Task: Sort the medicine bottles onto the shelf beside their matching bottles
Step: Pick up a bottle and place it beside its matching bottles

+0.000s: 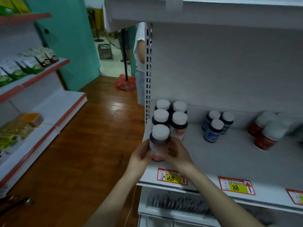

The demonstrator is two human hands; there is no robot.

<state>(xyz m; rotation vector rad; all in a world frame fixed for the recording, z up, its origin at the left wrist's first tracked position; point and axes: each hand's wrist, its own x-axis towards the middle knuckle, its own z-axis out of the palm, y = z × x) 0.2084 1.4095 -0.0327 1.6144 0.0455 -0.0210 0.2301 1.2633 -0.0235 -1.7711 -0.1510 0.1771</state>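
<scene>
held bottle: dark plastic medicine bottle with white round cap and pink label (158, 143), upright, at the front left corner of the white metal shelf (221, 154); cannot tell if its base is set down
left hand (141, 155): curled round the bottle's left side, gripping it
right hand (178, 154): curled round the bottle's right side, gripping it
matching group: four dark white-capped bottles with pink labels (178, 126), in two rows just behind the held bottle
blue group: three white-capped bottles with blue labels (213, 130), mid shelf, apart from the pink group
red group: white-capped bottles with red labels (265, 136), further right, blurred
shelf edge: red and yellow price tags, "258" (171, 176) below the held bottle, "88" (236, 185) to its right
floor: brown wooden boards (91, 136) left of the shelf
</scene>
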